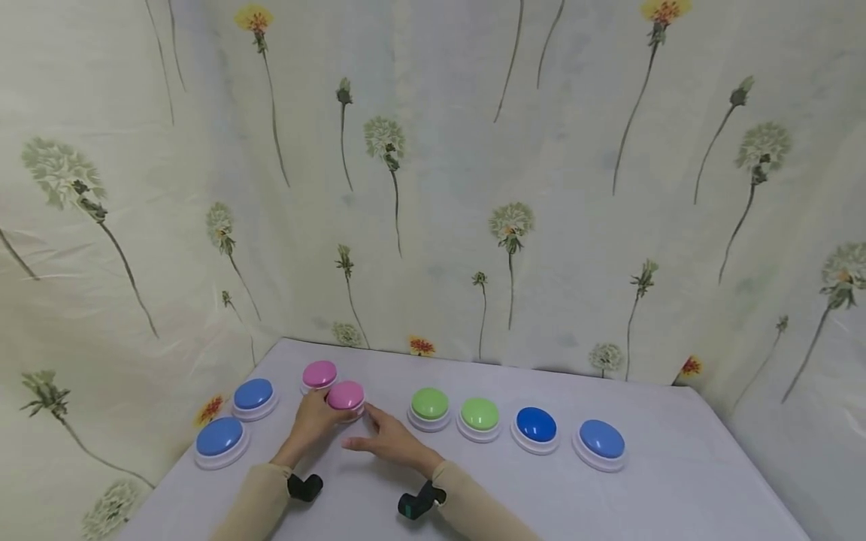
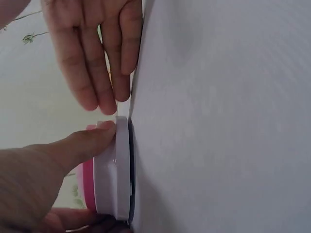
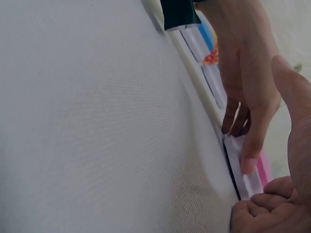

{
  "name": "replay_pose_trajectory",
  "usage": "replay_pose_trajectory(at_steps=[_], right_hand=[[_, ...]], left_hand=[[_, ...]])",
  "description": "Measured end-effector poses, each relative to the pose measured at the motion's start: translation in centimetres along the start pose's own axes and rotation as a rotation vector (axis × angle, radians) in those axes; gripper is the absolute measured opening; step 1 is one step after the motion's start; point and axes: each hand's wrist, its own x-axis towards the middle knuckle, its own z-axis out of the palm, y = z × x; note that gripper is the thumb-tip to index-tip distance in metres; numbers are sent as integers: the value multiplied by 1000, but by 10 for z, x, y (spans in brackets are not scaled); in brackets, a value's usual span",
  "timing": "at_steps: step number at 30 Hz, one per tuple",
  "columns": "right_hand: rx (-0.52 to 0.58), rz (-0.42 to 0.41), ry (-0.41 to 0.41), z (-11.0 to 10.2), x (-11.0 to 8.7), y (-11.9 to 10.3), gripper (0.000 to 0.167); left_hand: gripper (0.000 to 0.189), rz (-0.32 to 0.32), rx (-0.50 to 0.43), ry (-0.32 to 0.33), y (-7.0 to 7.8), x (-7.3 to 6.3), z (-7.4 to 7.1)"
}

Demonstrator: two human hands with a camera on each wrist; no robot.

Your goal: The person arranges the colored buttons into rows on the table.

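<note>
My left hand (image 1: 316, 419) grips the nearer pink push button (image 1: 346, 395), its thumb (image 2: 92, 141) on the side of the white base and its fingers round the far side. In the left wrist view the base stands on edge in the picture, close against the white tabletop. My right hand (image 1: 392, 439) is just to the right of this button, fingertips right at its rim, thumb held apart. Its fingers (image 2: 73, 58) look straight in the left wrist view. Behind the gripped button sits a second pink push button (image 1: 319, 374), its base partly hidden.
Two blue push buttons (image 1: 219, 436) stand along the table's left edge. To the right are two green push buttons (image 1: 430, 404) and two more blue ones (image 1: 537, 424) in a slanting row. A flower-printed curtain (image 1: 440, 188) closes off the white table's (image 1: 676, 488) back and sides.
</note>
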Motion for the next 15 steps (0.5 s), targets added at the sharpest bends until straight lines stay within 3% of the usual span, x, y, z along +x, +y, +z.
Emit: replay_pose_trajectory(at_steps=[9, 15], right_hand=[[32, 17, -18, 3, 6, 1, 96], [42, -5, -15, 8, 13, 0, 91]], left_hand=[[78, -1, 71, -168, -19, 2, -23], [73, 9, 54, -237, -23, -5, -39]])
